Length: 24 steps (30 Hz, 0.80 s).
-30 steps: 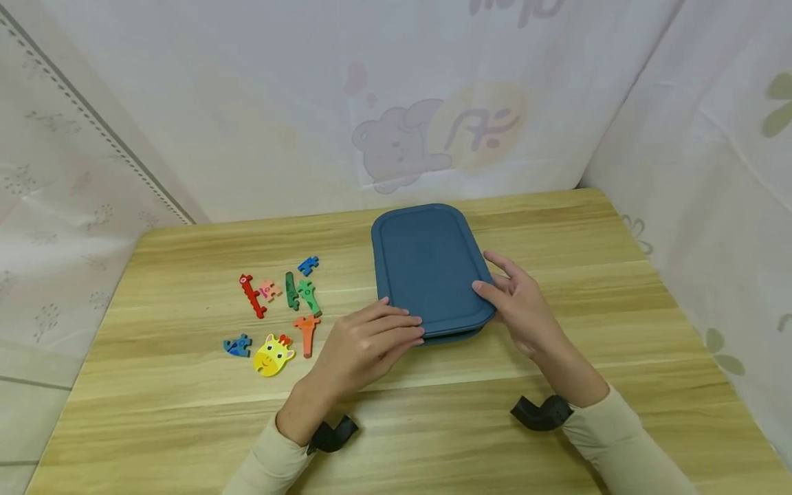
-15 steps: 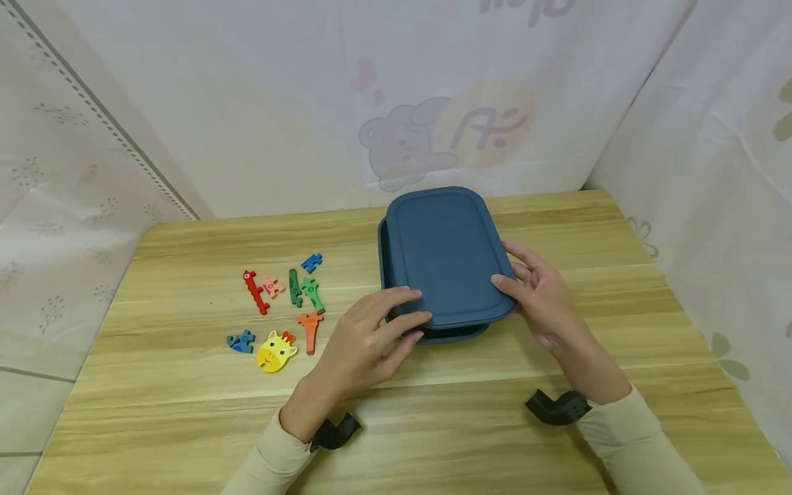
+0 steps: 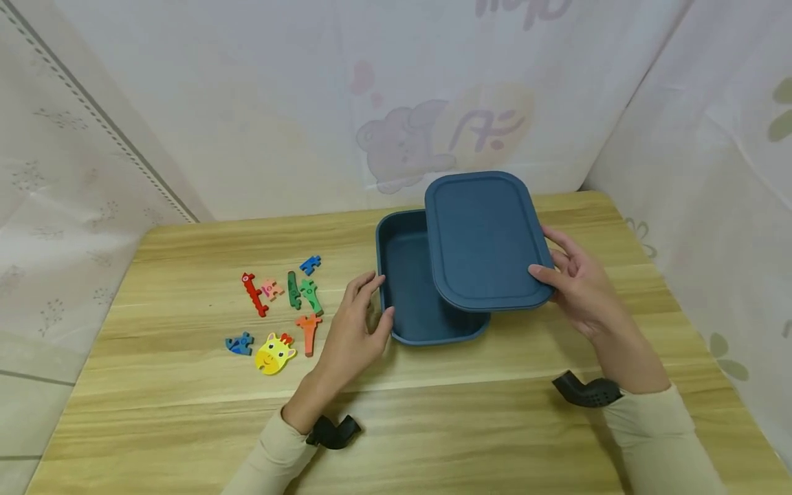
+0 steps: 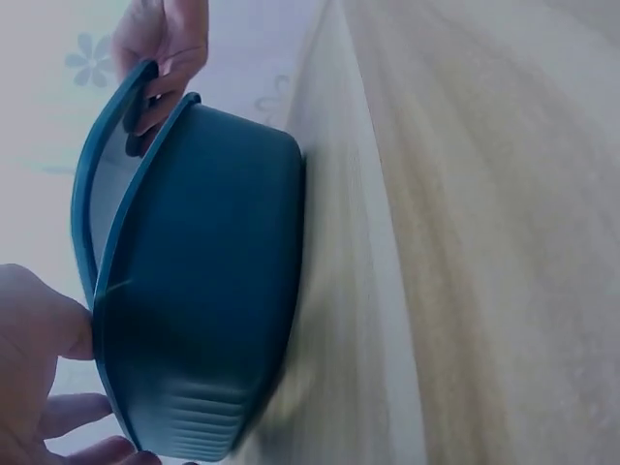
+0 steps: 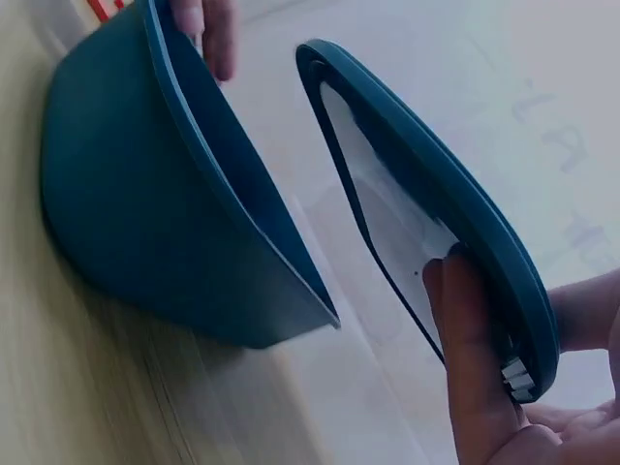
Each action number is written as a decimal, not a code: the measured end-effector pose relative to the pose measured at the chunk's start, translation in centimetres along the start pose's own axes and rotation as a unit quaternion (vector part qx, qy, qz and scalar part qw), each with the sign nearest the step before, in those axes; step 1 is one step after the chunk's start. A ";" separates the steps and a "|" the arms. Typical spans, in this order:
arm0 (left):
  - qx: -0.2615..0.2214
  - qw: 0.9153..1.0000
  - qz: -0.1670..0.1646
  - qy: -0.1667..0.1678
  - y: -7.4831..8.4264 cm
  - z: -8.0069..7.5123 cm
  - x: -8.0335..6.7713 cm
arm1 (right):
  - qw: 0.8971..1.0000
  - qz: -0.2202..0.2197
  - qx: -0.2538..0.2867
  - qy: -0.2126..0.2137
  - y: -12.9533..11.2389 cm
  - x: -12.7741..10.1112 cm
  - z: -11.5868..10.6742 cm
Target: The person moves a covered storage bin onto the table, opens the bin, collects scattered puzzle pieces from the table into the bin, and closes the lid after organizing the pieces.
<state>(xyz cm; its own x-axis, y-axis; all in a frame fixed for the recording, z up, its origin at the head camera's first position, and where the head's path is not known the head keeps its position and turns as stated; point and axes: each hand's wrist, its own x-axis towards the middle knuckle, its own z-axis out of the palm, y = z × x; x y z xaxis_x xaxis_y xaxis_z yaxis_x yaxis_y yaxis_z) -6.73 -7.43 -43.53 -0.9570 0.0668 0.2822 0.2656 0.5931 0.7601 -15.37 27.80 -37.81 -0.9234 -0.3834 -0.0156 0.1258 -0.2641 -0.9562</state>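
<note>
A blue rectangular lid (image 3: 489,240) is raised over the right part of a matching deep box (image 3: 402,275). My right hand (image 3: 581,289) grips the lid by its right edge, thumb on top and fingers underneath, as the right wrist view confirms. The box stands on the table with its left part uncovered; its right part is hidden by the lid. At the box's left rim is my left hand (image 3: 355,330), fingers relaxed and spread. In the left wrist view its thumb (image 4: 63,325) touches the rim.
Colourful wooden puzzle pieces lie left of the box: a yellow giraffe head (image 3: 274,354), an orange piece (image 3: 308,331), a red one (image 3: 254,294), green ones (image 3: 311,295) and blue ones (image 3: 240,343). Printed curtains hang behind the wooden table (image 3: 433,426).
The lid has come off the box and moved up and to the right in my right hand, showing the inside. My left hand has shifted from the front left corner to the left rim.
</note>
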 end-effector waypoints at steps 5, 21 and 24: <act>-0.042 0.999 -0.005 -0.019 -0.3 0.0 0.2 | 0.999 0.020 -0.002 -0.026 -0.2 -0.1 -2.4; -0.231 0.967 -0.109 0.024 -1.0 0.3 0.7 | 0.998 0.049 -0.039 -0.021 0.1 -0.1 -6.4; -0.259 0.953 -0.153 0.020 -0.9 -0.1 0.9 | 0.997 0.059 -0.047 -0.007 0.3 0.0 -6.6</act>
<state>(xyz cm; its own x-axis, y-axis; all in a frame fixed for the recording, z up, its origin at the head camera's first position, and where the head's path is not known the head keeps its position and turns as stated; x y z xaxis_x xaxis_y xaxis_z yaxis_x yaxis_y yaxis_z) -7.83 -8.00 -43.90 -0.9965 -0.0824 0.0145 0.0059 0.1034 0.9946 -17.67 33.56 -40.02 -0.8987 -0.4202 -0.1257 0.1982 -0.1336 -0.9710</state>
